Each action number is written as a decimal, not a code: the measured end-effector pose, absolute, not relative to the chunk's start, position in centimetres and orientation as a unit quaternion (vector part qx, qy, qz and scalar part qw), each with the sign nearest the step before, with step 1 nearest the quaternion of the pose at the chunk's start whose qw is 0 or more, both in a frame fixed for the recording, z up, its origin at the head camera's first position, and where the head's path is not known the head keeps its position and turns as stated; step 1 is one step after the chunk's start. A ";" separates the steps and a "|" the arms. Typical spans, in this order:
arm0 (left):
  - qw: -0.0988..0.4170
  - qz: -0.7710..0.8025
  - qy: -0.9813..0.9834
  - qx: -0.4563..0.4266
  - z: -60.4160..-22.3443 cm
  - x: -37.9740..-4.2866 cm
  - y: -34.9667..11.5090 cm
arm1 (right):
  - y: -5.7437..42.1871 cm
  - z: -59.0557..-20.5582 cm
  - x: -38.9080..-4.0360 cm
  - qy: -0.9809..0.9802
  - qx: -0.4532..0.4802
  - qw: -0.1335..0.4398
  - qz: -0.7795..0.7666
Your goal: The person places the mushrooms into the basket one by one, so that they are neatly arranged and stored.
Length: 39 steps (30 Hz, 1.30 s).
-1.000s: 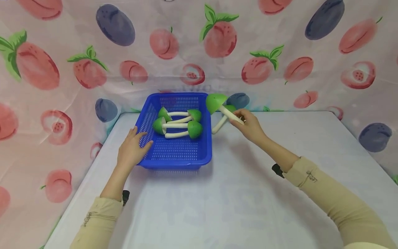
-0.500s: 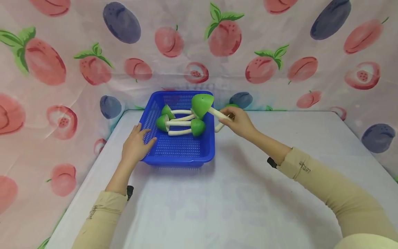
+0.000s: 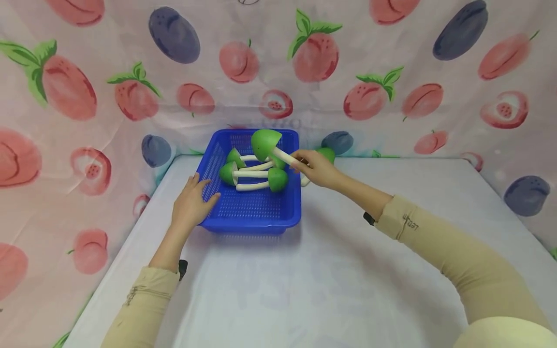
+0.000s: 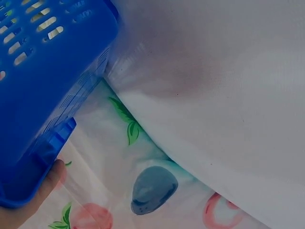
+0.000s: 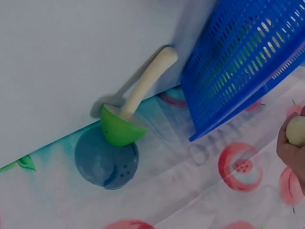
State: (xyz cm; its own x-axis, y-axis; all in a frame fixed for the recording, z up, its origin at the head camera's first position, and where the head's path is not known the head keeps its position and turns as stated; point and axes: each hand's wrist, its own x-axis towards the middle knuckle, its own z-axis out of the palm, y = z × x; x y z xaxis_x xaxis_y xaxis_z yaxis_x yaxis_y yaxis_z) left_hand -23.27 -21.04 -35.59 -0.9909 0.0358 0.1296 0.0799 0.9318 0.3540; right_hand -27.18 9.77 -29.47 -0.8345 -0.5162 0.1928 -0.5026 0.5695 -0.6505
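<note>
My right hand (image 3: pixel 316 167) pinches the end of the white stem of a toy mushroom (image 3: pixel 266 144). The mushroom is tilted, its green cap over the back of the blue basket (image 3: pixel 250 224). In the right wrist view only a pale stem end (image 5: pixel 296 131) shows in that hand. My left hand (image 3: pixel 190 205) rests on the basket's left rim with relaxed, spread fingers, thumb toward the inside; in the left wrist view a finger (image 4: pixel 53 175) lies along the rim. Inside the basket lie several more green-capped mushrooms (image 3: pixel 252 174), partly overlapped by the held one.
Another mushroom (image 5: pixel 122 129) lies on the white table (image 3: pixel 330 290) just right of the basket, partly behind my right hand in the head view. A fruit-printed cloth (image 3: pixel 322 106) hangs along the table's back and sides.
My right hand has moved left with the mushroom, bringing its cap from beside the basket's right rim to over its inside. The left hand stays on the rim; the head view has shifted slightly.
</note>
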 end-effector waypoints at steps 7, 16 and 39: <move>0.063 -0.180 -0.981 -0.026 -35.4 -23.4 -21.4 | 7.4 -28.4 -28.0 0.893 -0.297 0.037 -0.335; 0.061 -0.179 -0.982 -0.019 -35.9 -23.4 -21.9 | 3.3 -27.4 -29.6 0.898 -0.283 0.029 -0.336; 0.067 -0.189 -0.979 -0.024 -35.9 -23.7 -21.4 | -2.1 -28.2 -32.8 0.831 -0.250 0.087 -0.490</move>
State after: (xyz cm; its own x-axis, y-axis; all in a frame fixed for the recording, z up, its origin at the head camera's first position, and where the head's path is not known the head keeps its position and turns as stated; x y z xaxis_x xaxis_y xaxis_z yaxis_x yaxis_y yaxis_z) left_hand -23.74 -21.41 -35.86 -0.9898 0.0221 0.1406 0.0729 0.9273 0.3673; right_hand -32.78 -2.12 -28.20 -0.8604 -0.4995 0.1010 -0.3298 0.3946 -0.8576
